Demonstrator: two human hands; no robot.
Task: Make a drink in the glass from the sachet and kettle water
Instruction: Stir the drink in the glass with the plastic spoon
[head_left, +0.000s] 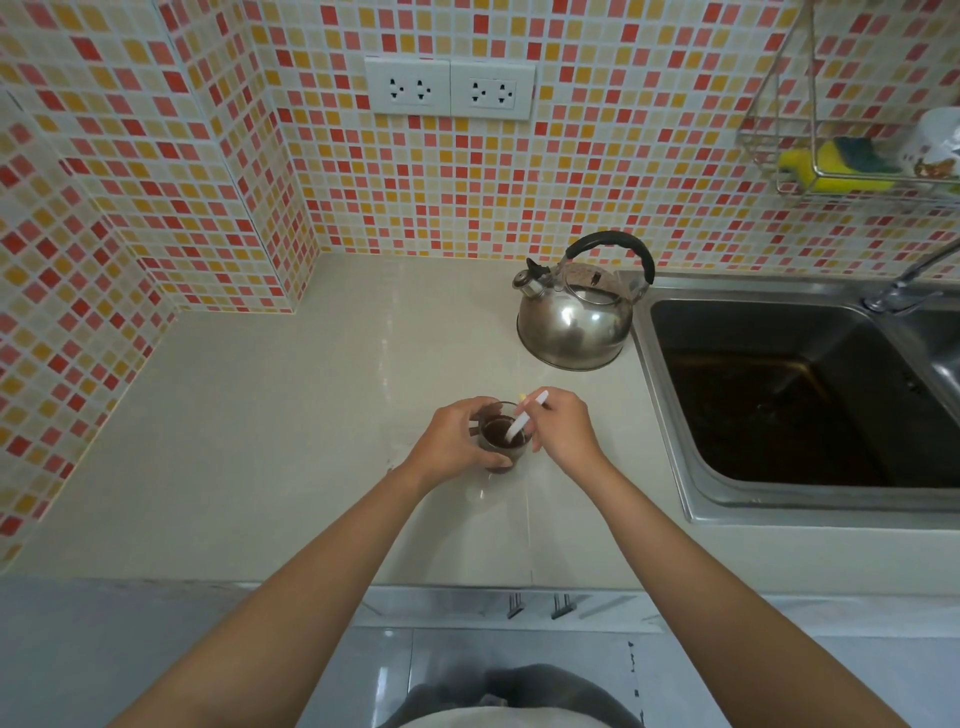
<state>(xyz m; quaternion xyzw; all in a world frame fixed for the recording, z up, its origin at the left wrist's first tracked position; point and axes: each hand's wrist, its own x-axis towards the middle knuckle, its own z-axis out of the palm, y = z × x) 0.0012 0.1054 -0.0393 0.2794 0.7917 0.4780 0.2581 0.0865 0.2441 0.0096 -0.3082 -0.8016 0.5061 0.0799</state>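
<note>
My left hand has its grip curled around the glass, thumb on the near side and fingers round the far rim, holding it upright on the surface. My right hand pinches the top of a white spoon, which slants down into the glass with its lower end in the dark brown drink. The steel kettle with its black handle stands farther back and to the right, well apart from the glass and just beside the sink, whose basin looks dark. The surface is pale and glossy. Behind it the wall is small red, orange and cream mosaic tile, with two white double sockets. At upper right a wire rack holds a yellow and green sponge. No writing is readable anywhere.
</note>
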